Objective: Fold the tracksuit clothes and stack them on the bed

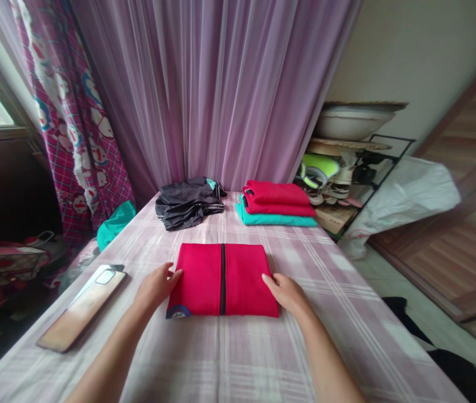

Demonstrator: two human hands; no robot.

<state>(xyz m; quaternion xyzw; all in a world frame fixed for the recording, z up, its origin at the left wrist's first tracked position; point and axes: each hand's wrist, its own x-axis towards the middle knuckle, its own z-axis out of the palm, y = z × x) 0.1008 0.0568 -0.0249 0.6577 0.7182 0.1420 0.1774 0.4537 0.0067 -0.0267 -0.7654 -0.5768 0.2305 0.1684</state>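
Note:
A red garment with a dark zip down its middle (pixel 244 280) lies folded into a flat rectangle on the checked tablecloth (pixel 187 358). A round blue patch shows at its lower left corner. My left hand (pixel 158 284) grips its left edge, thumb on top and the fingers at the side. At the opposite edge, my right hand (pixel 284 290) holds the cloth the same way, its fingertips partly hidden.
Behind lie a crumpled dark garment (pixel 190 202) and a folded stack of red (pixel 278 197) and teal cloth (pixel 280 219). A phone (pixel 82 310) rests at the left. Past the table's right edge stands a shelf with shoes and a basin (pixel 353 123).

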